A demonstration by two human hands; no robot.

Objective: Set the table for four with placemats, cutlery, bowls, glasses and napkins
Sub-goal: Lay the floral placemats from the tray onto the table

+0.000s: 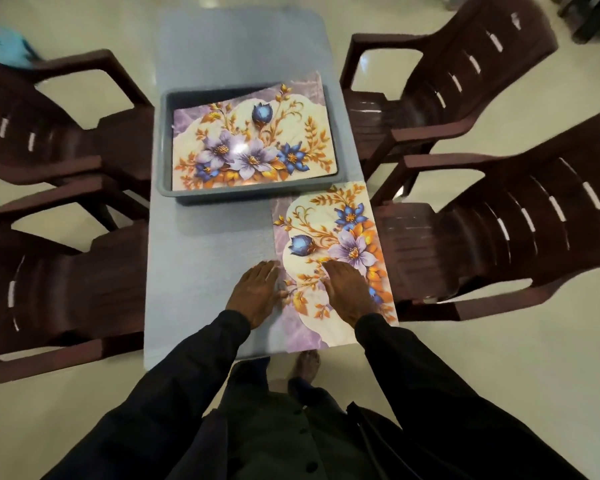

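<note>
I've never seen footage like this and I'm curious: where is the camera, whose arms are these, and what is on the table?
There is no machine: a person wears one camera on the head, looking down. The grips are bare hands. The left grip lies flat at the edge of a floral placemat on the grey table; the right grip presses flat on it. Neither holds anything. A grey tub holds a second placemat. Four brown plastic chairs stand around.

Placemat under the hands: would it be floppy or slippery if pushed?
Probably thin and bendy: the placemat lies flat, and a second placemat rides up over the rim of the tub. It likely slides easily, since the print looks glossy.
</note>
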